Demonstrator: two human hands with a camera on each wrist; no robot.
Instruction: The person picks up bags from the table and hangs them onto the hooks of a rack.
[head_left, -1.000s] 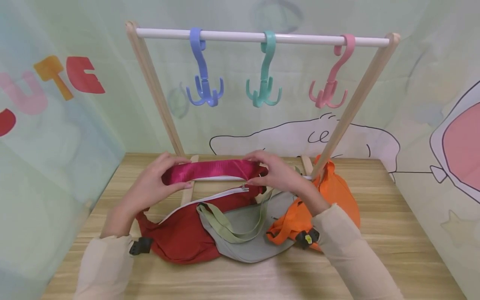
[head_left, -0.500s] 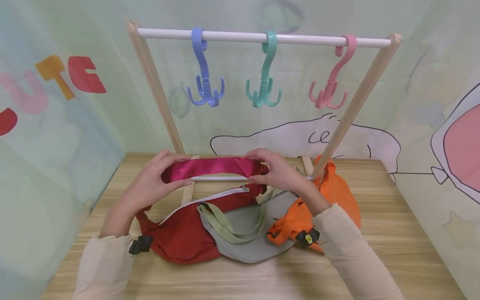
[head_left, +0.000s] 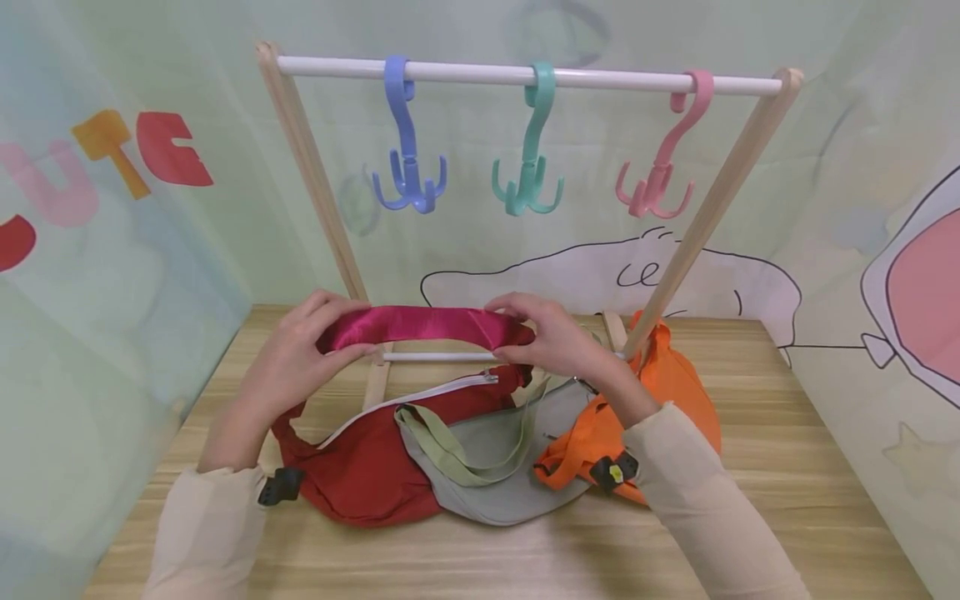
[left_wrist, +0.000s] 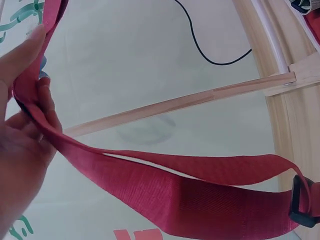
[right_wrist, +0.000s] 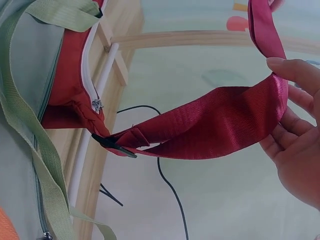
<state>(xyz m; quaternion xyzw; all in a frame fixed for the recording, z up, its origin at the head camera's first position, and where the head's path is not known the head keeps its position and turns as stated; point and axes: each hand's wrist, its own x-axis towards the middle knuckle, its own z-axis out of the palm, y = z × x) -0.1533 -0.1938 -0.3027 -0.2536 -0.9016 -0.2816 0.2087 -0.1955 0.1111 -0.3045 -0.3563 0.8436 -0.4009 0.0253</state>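
A red waist bag (head_left: 360, 483) with a white zip lies on the wooden table, its strap (head_left: 427, 325) raised in a band behind it. My left hand (head_left: 296, 358) pinches the strap's left part between thumb and fingers. At the other end of the raised stretch, my right hand (head_left: 551, 337) pinches it the same way. In the left wrist view the doubled webbing (left_wrist: 135, 182) runs from the fingers to a black buckle (left_wrist: 301, 201). A black slider (right_wrist: 114, 145) joins strap to bag in the right wrist view.
A grey bag (head_left: 487, 467) with a pale green strap overlaps the red one. Further right lies an orange bag (head_left: 678, 387), under the right forearm. Behind stands a wooden rack with a white rod (head_left: 472, 72), carrying blue (head_left: 408, 179), green (head_left: 527, 183) and pink hooks (head_left: 656, 187).
Both hands have risen slightly with the strap, which now stands a little higher above the rack's lower white rod. The bags on the table stay where they were.
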